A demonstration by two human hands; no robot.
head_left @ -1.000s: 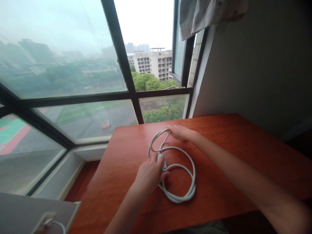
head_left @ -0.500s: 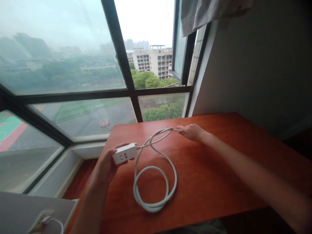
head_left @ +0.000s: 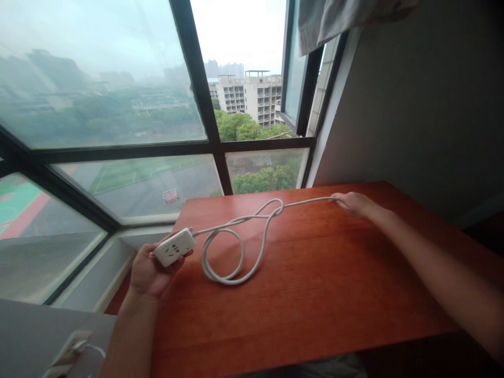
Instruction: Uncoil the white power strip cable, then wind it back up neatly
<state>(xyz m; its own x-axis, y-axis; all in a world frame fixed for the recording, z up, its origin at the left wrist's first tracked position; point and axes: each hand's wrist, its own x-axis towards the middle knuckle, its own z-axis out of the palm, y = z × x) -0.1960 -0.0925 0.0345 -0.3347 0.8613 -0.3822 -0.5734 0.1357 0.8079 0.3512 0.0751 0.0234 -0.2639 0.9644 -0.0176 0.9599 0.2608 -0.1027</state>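
Note:
A white power strip (head_left: 174, 247) rests in my left hand (head_left: 151, 269), held palm up at the left edge of the reddish wooden table (head_left: 315, 283). Its white cable (head_left: 236, 247) runs right from the strip, lies in loops on the tabletop, crosses itself in a loose knot near the table's back edge, and stretches on to my right hand (head_left: 354, 203). My right hand is closed on the cable's far end, close to the grey wall.
A large dark-framed window (head_left: 197, 105) faces the table, with a low sill and floor gap to its left. Grey cloth (head_left: 346, 16) hangs at the top right. A white wall socket with a plug (head_left: 73, 349) sits at the bottom left.
My left hand lifted the power strip off the coil and carried it left. My right hand pulled the cable's other end to the right, so the coil has drawn out into smaller loops.

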